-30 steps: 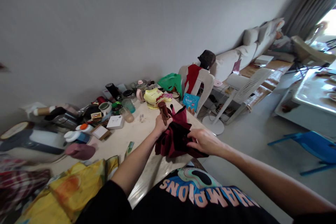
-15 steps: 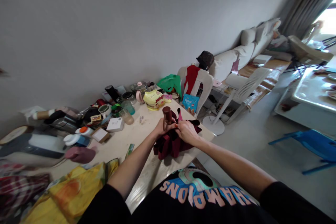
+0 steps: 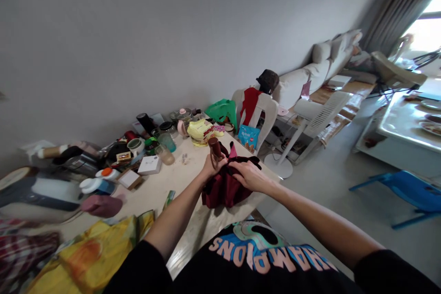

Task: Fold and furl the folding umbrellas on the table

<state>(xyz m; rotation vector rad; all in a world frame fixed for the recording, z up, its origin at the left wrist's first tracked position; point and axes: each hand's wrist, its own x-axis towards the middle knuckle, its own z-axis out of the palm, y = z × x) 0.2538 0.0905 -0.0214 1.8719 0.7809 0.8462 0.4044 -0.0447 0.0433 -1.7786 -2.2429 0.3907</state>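
Note:
A dark red umbrella (image 3: pixel 223 190) stands bunched on the near part of the table, its canopy hanging in loose folds. Its brown handle (image 3: pixel 215 146) points upward, with a strap loop beside it. My left hand (image 3: pixel 212 165) is closed around the umbrella just below the handle, and the shaft is hidden there. On the right side of the canopy lies my right hand (image 3: pixel 248 175), fingers stretched out over the fabric. A dark fold and a pink-lit flap stick up between and behind the hands.
The cream table (image 3: pixel 188 179) carries a yellow packet (image 3: pixel 200 132), a white box (image 3: pixel 149 165), a glass (image 3: pixel 165 154), bottles and a yellow bag (image 3: pixel 93 252). Beyond its far end stand a white chair (image 3: pixel 268 105) and a fan (image 3: pixel 292 147). A blue stool (image 3: pixel 409 193) is at right.
My right hand has loosened from a pinch by the handle and spread its fingers over the canopy. The fabric hangs smoother, and the handle leans slightly further left.

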